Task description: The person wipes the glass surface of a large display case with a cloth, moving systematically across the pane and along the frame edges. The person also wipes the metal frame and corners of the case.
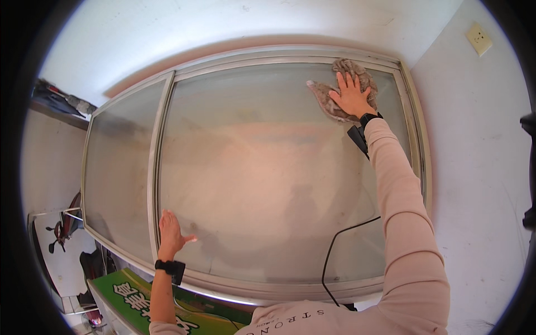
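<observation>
A large frosted glass pane (251, 180) in a metal sliding frame fills the view before me. At its upper right corner, my right hand (352, 95) lies spread over a crumpled brown plush cloth (328, 98), holding it against the glass. One edge of the cloth overlaps the top frame rail. My left hand (171, 234) is at the lower left, beside the metal divider (157, 167), with its thumb out from the fingers and nothing in it. Whether it touches the glass cannot be told. Each wrist wears a black strap with a device.
A narrower glass pane (119, 163) lies left of the divider. Below it stands a green sign panel (125, 293) bearing writing. A black cable (333, 247) hangs before the glass. On the right wall (473, 167) is a power socket (478, 39). A motorbike (63, 230) shows at left.
</observation>
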{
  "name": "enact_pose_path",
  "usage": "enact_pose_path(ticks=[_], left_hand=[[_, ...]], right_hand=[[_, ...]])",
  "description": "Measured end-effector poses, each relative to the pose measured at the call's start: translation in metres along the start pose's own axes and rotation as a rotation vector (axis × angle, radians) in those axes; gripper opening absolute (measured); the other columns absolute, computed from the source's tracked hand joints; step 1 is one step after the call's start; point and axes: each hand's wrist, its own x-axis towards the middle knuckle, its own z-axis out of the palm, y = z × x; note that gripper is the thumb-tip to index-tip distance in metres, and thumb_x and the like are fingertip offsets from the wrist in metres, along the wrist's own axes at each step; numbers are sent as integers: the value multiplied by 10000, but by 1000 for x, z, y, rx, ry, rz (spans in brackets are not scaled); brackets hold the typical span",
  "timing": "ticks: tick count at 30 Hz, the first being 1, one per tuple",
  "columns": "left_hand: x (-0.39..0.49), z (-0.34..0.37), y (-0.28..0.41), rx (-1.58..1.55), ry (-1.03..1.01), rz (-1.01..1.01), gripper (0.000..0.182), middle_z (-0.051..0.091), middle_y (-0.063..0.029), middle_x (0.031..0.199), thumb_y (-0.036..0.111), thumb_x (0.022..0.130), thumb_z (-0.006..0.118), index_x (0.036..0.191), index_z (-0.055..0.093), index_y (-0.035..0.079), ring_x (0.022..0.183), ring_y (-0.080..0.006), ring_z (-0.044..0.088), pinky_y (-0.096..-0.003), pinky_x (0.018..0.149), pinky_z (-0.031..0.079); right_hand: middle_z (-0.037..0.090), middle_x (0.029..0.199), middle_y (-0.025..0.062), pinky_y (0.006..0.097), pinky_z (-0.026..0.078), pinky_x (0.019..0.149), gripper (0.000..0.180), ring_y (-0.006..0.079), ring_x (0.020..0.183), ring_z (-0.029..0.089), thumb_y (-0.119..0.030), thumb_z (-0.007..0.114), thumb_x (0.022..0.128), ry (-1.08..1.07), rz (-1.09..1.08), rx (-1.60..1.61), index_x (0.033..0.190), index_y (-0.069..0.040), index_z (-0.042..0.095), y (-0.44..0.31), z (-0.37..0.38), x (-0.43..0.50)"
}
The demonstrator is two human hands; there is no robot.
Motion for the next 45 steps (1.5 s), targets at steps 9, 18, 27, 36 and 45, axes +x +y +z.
enact_pose_path(ticks=[9,18,27,36,45], left_hand=[[13,2,7,-33,-6,-46,1328,271,-438,1433,566,531,875,1394,230,-210,1380,-493,283,-515,1143,235],[21,12,2,-55,-9,-54,1336,302,-405,1436,582,524,879,1397,243,-205,1376,-475,299,-513,1147,225],[20,-52,89,-92,-58,14,1232,298,-360,1473,658,625,789,1484,255,-44,1390,-435,300,-632,1112,161],[33,-36,215,-97,17,94,1375,153,-440,1479,583,581,851,1528,68,-34,1434,-498,147,-610,1128,98],[32,-37,200,-53,35,142,1397,163,-467,1453,606,556,845,1517,79,-59,1395,-540,184,-584,1131,125]], right_hand=[[159,1591,212,716,120,1069,867,439,1459,119,-512,545,878,48,-328,67,1541,-72,202,-50,39,-257],[164,1589,201,709,130,1071,822,429,1465,112,-504,527,922,-171,-377,70,1551,-113,171,-62,25,-378],[134,1607,179,722,139,1079,844,432,1466,110,-584,470,927,-58,-220,24,1555,-119,153,-45,6,-192],[279,1565,193,679,174,1088,856,410,1456,193,-594,490,887,214,143,37,1534,-90,245,63,14,-11],[342,1526,227,533,244,1111,834,422,1400,298,-586,442,923,272,295,-65,1520,-30,273,111,9,10]])
